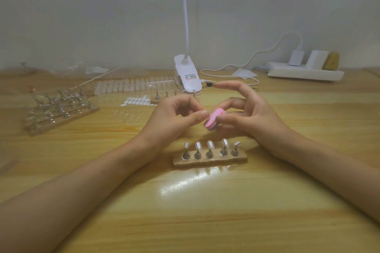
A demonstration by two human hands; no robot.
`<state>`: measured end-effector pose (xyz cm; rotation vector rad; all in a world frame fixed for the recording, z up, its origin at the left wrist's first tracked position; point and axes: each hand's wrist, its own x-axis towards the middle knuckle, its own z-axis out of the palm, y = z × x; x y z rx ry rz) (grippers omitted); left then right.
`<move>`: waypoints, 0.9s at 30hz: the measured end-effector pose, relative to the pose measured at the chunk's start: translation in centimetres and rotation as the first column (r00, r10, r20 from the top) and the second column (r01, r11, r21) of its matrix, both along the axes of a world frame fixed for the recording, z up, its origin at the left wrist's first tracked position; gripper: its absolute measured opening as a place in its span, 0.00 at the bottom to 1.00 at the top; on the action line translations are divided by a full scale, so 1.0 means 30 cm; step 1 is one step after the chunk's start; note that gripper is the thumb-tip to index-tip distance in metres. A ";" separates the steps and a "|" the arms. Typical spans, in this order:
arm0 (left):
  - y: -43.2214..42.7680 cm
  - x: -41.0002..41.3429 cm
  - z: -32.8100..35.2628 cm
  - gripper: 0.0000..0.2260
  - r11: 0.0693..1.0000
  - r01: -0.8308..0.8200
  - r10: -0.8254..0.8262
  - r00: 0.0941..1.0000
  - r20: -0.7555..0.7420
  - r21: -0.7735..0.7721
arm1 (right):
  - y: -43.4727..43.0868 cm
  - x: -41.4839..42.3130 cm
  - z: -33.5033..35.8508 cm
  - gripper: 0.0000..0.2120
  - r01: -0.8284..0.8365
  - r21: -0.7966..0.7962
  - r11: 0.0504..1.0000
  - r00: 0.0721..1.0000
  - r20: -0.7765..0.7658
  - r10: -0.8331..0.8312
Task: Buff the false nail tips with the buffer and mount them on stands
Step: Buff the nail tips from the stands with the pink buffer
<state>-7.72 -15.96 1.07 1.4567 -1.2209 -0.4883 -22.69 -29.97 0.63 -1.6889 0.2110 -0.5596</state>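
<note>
My right hand (249, 117) pinches a small pink buffer (213, 119) between thumb and middle fingers, with the index finger raised. Facing it, my left hand (176, 117) pinches a clear false nail tip (204, 112) between thumb and forefinger, touching the buffer's upper end. Just in front of both hands lies a wooden stand base (209, 160) with a row of metal stands; several carry clear nail tips (210, 144), and the rightmost stand (236, 148) is bare.
At the left, several more metal stands crowd wooden bases (61, 118). Strips of loose nail tips (131, 86), adhesive tabs (137, 101), a clip lamp base (188, 76) with its cable, and a power strip (304, 72) lie behind my hands.
</note>
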 end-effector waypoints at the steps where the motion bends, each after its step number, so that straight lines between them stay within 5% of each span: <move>1: 0.001 -0.001 0.001 0.06 1.000 0.000 0.000 1.000 0.009 0.006 | -0.004 0.000 0.006 0.25 0.066 0.045 0.997 0.997 0.045 -0.068; 4: 0.002 -0.009 0.005 0.06 1.000 0.007 -0.007 1.000 0.030 0.007 | -0.033 -0.024 0.025 0.22 0.198 0.077 0.977 0.975 0.092 -0.204; 9: 0.012 -0.007 0.010 0.04 0.999 0.025 -0.026 0.999 -0.026 -0.034 | -0.023 -0.050 0.022 0.08 0.013 -0.307 0.951 0.992 -0.112 -0.050; 13: 0.018 -0.009 0.019 0.04 0.997 0.069 -0.071 0.995 -0.075 -0.028 | -0.008 -0.058 0.041 0.08 0.139 -0.693 0.707 0.969 -0.052 -0.241; 17: 0.019 -0.016 0.041 0.05 0.995 0.101 -0.101 0.990 -0.097 0.002 | 0.043 -0.066 0.110 0.14 0.119 -0.709 0.695 0.993 0.099 -0.069; 27: 0.040 -0.042 0.145 0.06 0.981 0.165 -0.164 0.986 -0.019 0.103 | 0.110 -0.091 0.236 0.10 0.088 -0.734 0.674 0.993 0.015 -0.113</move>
